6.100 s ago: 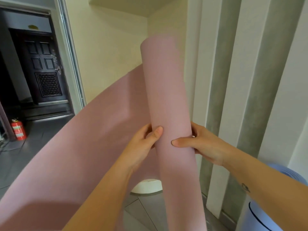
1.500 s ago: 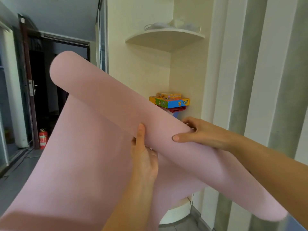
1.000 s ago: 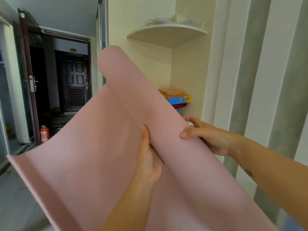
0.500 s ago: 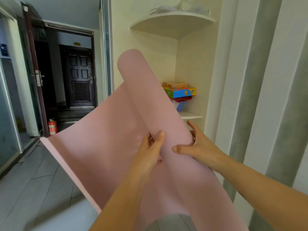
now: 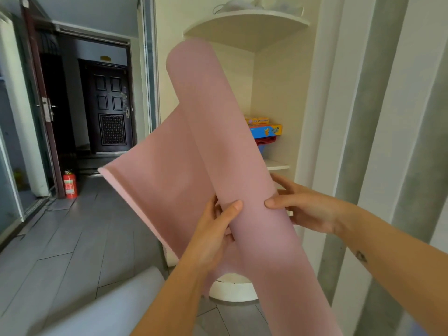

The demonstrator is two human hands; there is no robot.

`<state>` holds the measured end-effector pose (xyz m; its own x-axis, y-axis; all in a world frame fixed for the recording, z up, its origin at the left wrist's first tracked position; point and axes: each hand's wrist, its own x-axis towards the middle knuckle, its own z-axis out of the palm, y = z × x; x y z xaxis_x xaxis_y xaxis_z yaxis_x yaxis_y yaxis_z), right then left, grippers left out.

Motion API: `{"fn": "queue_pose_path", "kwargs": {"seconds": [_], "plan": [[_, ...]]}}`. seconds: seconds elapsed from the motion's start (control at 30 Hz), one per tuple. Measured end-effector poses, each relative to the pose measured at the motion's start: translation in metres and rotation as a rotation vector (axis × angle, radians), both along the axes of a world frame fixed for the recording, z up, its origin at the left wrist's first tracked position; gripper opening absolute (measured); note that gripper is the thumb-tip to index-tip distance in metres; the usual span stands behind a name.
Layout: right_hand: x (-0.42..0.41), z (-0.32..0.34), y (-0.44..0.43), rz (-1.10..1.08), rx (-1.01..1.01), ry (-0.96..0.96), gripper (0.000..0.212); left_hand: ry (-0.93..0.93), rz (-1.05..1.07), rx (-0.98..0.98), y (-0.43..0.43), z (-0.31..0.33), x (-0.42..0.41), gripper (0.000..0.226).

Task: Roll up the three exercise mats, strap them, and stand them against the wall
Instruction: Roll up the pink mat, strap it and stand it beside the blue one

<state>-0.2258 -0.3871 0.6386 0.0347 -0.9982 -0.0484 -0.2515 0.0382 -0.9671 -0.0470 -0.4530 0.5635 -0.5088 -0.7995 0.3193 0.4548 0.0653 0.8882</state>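
A pink exercise mat (image 5: 218,132) is held up in the air, mostly rolled into a tube that tilts up to the left. Its loose flap (image 5: 160,180) hangs out to the left with the end edge free. My left hand (image 5: 213,231) grips the roll from the left, thumb on the front. My right hand (image 5: 300,207) holds the roll from the right, thumb on the front and fingers behind. A pale, blurred mat (image 5: 101,309) lies low at the bottom left.
Corner shelves (image 5: 244,27) stand straight ahead, with coloured boxes (image 5: 265,129) on a middle shelf. Striped wall panels (image 5: 378,117) fill the right. A grey tiled floor (image 5: 60,238) runs left to a dark door (image 5: 109,107); a red fire extinguisher (image 5: 69,184) stands there.
The roll has turned more upright and the loose flap has become shorter as it wound on. Both hands have stayed on the roll's middle.
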Motion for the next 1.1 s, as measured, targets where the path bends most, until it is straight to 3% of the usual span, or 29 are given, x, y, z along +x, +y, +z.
{"fn": "queue_pose_path", "kwargs": {"seconds": [0.13,0.3,0.4,0.5,0.63,0.9,1.03,1.1], "plan": [[0.003,0.006,0.003,0.166,-0.014,-0.037,0.070,0.040,-0.061,-0.004,0.001,-0.001,-0.002,0.074],[0.004,0.003,0.004,0.147,-0.098,0.037,0.079,-0.093,-0.039,-0.159,0.001,-0.004,0.002,0.052],[0.008,-0.002,0.006,0.040,-0.183,0.028,0.074,-0.132,0.019,-0.182,0.002,0.001,0.005,0.051],[0.014,-0.011,0.005,-0.105,-0.264,0.059,0.088,-0.150,0.205,-0.146,0.005,0.003,0.006,0.052],[0.022,-0.018,0.005,-0.220,-0.372,0.164,0.108,-0.262,0.375,-0.228,0.017,0.009,0.009,0.022],[0.042,-0.022,0.014,-0.171,-0.543,0.213,0.085,-0.238,0.299,-0.219,0.032,0.031,0.010,0.026],[0.034,-0.008,0.020,-0.086,-0.379,0.114,0.071,-0.185,0.335,-0.164,0.025,0.029,0.015,0.060],[0.025,0.002,0.020,-0.084,-0.320,0.056,0.064,-0.156,0.290,-0.148,0.022,0.027,0.018,0.066]]}}
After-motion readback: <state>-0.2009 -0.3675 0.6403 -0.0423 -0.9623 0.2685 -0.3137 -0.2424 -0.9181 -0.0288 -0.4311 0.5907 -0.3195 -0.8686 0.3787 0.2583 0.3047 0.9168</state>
